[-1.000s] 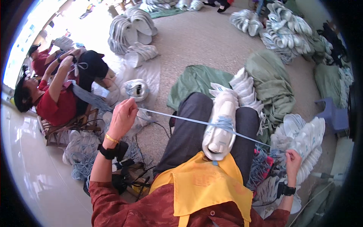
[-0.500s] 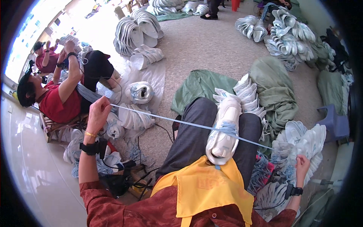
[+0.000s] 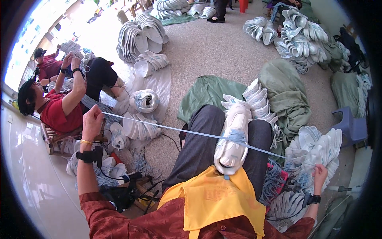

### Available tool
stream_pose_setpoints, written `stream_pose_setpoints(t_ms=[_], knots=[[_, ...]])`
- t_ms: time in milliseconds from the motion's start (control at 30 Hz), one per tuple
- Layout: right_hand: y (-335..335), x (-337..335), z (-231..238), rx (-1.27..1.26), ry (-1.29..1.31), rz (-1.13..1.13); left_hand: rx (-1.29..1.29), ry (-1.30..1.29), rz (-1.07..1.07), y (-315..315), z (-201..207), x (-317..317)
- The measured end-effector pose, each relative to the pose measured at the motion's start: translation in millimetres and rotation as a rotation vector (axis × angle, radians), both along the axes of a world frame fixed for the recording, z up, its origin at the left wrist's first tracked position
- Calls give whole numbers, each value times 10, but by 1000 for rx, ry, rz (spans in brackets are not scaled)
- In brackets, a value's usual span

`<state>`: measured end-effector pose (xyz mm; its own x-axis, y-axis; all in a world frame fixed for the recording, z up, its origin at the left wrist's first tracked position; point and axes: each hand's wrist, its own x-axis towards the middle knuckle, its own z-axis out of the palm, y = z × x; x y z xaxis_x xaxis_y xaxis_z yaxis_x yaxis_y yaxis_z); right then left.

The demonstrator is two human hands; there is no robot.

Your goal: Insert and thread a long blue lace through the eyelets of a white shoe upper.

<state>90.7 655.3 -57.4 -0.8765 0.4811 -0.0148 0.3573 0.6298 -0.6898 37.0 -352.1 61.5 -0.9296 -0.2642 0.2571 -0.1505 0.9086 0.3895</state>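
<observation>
A white sneaker (image 3: pixel 228 154) rests between my thighs, its heel end toward me, with light blue lacing across its upper. A light blue shoelace (image 3: pixel 179 130) stretches in a taut line over the shoe from one hand to the other. My left hand (image 3: pixel 92 121), raised out to the left, pinches one end of it. Low at the right, my right hand (image 3: pixel 319 174) pinches the other end, beside a stack of white shoes (image 3: pixel 324 149).
A bundle of blue laces (image 3: pixel 271 181) lies by my right thigh. More white shoes (image 3: pixel 256 97) and green sacks (image 3: pixel 284 93) lie ahead. A blue plastic stool (image 3: pixel 352 125) stands at right. Co-workers in red sit at left, near stacked shoes (image 3: pixel 139 38). Cables (image 3: pixel 149 195) run below my left arm.
My left hand has moved outward to the left and slightly down, with the lace still taut. My right hand has barely moved. The nearer co-worker's hands have shifted.
</observation>
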Motion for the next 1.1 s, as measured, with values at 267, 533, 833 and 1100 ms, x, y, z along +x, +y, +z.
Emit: stream_pose_setpoints(t_ms=[267,533,833,1100], knots=[[410,118,-135,57,61,59,-63,28,4,-226,-12,-90],[505,87,-176,83,-9,1,-107,47,40,-261,-46,-212],[-838,-739,67,-109,-298,356,-114,20,-228,472,258,-998],[-1394,-730,537,-601,254,87,13,114,-238,760,148,-906]])
